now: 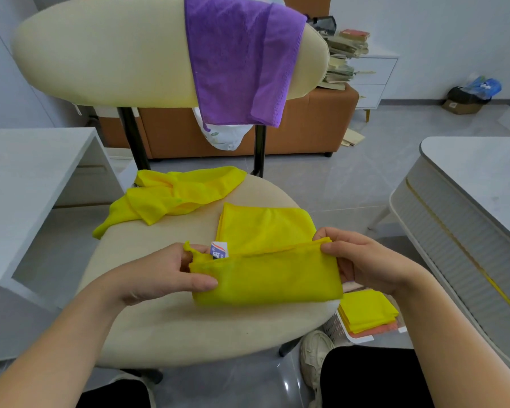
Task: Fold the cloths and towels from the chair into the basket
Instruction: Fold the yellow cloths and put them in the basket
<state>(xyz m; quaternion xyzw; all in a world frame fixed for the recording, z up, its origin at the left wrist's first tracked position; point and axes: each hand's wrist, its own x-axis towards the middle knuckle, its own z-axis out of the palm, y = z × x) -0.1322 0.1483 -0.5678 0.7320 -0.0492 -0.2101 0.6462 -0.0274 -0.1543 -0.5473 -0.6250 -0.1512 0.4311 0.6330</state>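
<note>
A yellow cloth (267, 276) lies half folded over the front of the cream chair seat (189, 328), its far half (262, 225) flat on the seat. My left hand (162, 272) pinches its left end beside a white label (219, 250). My right hand (365, 260) pinches the right end at the fold. Another yellow cloth (171, 195) lies crumpled at the seat's back left. A purple towel (242, 60) hangs over the chair's backrest (100, 51). The white basket (340, 329) stands on the floor to the right below the seat, with folded yellow cloths (365, 310) in it.
A white desk (27, 184) stands close on the left and a white table (471, 184) on the right. Behind the chair is an orange sofa (306, 122) with stacked books (345, 54). My shoe (314, 357) and dark trouser legs are beside the basket.
</note>
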